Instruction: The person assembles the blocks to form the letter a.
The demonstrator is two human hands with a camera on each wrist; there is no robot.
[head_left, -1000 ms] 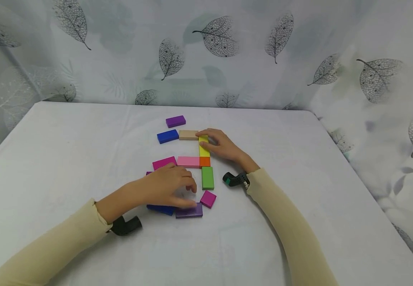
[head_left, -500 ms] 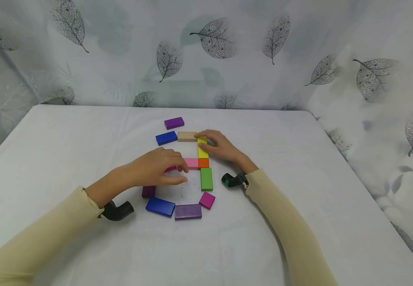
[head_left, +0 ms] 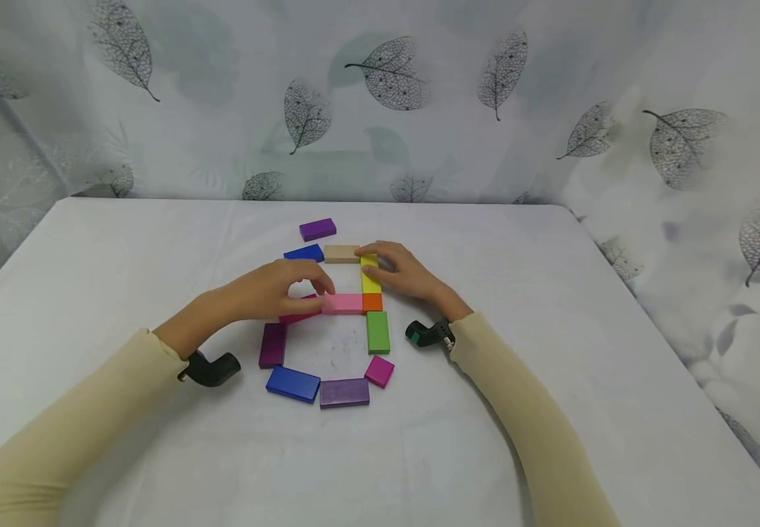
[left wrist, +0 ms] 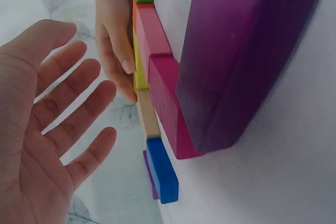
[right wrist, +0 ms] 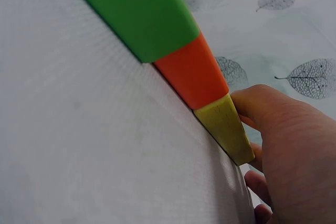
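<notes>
Coloured wooden blocks lie in a figure on the white table. My left hand (head_left: 268,289) hovers above the magenta block (head_left: 297,313) and the left end of the pink block (head_left: 347,304). In the left wrist view its fingers are spread, with nothing between them. My right hand (head_left: 406,271) rests at the yellow block (head_left: 370,278); its thumb touches the yellow block and a fingertip reaches the corner by the tan block (head_left: 341,254). An orange block (head_left: 371,302) and a green block (head_left: 377,331) continue below the yellow one.
A dark purple block (head_left: 273,345), a blue block (head_left: 292,384), a violet block (head_left: 344,393) and a small magenta square (head_left: 380,371) curve round the near side. Another blue block (head_left: 303,252) and a purple block (head_left: 317,229) lie at the far side. A leaf-printed curtain hangs behind.
My left hand has moved away from me, from over the near blocks to over the magenta and pink blocks, uncovering the dark purple and blue ones. The right hand stays at the yellow block.
</notes>
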